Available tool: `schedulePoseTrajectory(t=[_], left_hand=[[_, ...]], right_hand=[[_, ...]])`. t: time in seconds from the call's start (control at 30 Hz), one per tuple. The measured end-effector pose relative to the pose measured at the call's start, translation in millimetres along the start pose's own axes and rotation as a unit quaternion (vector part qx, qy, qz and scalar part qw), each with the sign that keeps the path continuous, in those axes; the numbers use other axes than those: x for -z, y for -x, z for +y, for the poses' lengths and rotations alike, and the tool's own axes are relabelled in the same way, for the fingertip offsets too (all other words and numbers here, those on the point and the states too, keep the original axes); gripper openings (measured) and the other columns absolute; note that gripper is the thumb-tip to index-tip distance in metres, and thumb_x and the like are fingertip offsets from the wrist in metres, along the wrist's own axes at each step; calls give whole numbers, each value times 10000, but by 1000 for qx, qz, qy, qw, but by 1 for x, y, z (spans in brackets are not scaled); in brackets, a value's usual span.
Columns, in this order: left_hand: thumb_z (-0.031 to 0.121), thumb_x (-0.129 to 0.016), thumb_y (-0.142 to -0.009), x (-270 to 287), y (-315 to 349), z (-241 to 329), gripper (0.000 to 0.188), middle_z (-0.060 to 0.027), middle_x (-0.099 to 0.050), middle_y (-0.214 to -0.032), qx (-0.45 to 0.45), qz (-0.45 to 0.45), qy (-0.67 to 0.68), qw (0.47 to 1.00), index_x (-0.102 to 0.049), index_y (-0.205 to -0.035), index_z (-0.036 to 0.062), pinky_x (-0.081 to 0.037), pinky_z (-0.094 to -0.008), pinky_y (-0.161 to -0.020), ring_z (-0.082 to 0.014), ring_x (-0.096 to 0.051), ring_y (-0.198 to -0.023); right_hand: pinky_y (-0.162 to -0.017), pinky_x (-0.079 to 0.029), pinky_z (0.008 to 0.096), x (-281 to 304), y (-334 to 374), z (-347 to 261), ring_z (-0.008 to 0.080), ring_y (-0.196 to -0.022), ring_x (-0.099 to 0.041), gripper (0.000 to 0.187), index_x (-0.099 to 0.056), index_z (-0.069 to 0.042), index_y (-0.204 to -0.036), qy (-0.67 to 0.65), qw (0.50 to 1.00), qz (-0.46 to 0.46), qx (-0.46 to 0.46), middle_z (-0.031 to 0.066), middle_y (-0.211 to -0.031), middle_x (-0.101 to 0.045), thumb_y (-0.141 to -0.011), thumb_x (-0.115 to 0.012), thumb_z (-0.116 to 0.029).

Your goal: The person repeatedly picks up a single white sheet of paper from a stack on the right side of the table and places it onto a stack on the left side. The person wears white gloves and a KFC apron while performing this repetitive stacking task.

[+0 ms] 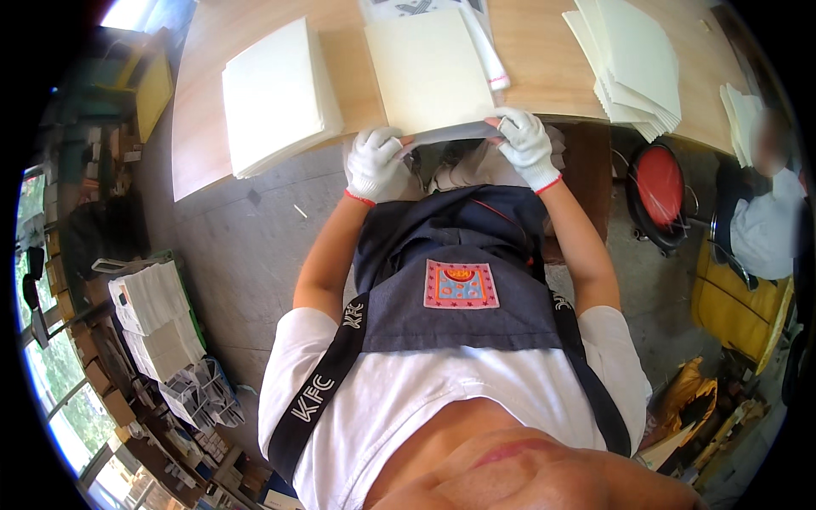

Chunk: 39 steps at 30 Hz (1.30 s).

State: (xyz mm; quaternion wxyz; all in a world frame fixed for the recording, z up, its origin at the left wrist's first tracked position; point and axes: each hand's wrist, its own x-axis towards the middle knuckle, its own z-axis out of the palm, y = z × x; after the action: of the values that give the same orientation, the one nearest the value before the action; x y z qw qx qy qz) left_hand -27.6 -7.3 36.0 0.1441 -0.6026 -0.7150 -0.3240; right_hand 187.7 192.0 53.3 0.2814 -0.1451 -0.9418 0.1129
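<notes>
Both gloved, the left hand (374, 163) and right hand (527, 144) pinch the near edge of a cream sheet (429, 72). Fingers curl closed around it at the wooden table (544, 64) edge.

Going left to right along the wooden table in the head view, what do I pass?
Cream sheet stack → left hand → cream sheet being held → right hand → fanned sheet stack → small sheet pile.

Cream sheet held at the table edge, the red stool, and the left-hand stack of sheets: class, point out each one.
cream sheet (429, 68), head view, middle of its face
red stool (660, 185), head view, seat top
left stack of sheets (274, 93), head view, top sheet
</notes>
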Motion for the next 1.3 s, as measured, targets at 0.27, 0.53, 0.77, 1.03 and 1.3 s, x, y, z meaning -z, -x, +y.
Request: schedulePoseTrajectory(t=[0.27,0.53,0.77,1.03,1.3], left_hand=[[150,-646,-840,-34,14,4,204,11,-489,-636,458,213,406,762,-482,-905,48,-403,-242,-493,-111,-465,-527],[154,-557,-905,29,-16,28,135,32,-503,-714,448,79,490,743,-561,-963,32,-402,-190,-447,-26,-447,-546],[136,-543,-901,151,-21,-29,180,2,-554,-721,365,149,184,901,-602,-1002,0,-415,-203,-541,-73,-505,-634],[112,-416,-816,166,33,-126,509,-181,-485,-1301,441,72,82,891,-423,-1321,44,-373,-303,-979,-260,-485,-1195],[-24,-396,-820,144,40,-121,539,-147,-370,-1396,455,308,271,791,-350,-1357,-7,-310,-327,-1059,-248,-405,-1256]], right_hand=[[-401,-329,223,-46,-6,-25,46,-445,-426,255,-491,-50,-752,-366,790,91,-483,-18,-561,-474,-877,-601,-242],[-398,-382,196,-39,9,-14,50,-440,-482,185,-572,-87,-888,-500,731,-49,-462,-36,-636,-522,-908,-535,-267],[-421,-389,207,-70,-107,-97,59,-487,-502,173,-561,-44,-866,-643,693,-81,-315,-27,-649,-520,-892,-575,-214],[-811,-444,379,-114,-177,-164,307,-971,-558,547,-455,-59,-1259,-231,957,-103,-144,141,-1077,-573,-843,-562,-398],[-808,-474,274,-97,-154,-127,154,-1049,-573,433,-438,-43,-1275,-505,835,-32,-214,122,-1326,-462,-867,-525,-158]])
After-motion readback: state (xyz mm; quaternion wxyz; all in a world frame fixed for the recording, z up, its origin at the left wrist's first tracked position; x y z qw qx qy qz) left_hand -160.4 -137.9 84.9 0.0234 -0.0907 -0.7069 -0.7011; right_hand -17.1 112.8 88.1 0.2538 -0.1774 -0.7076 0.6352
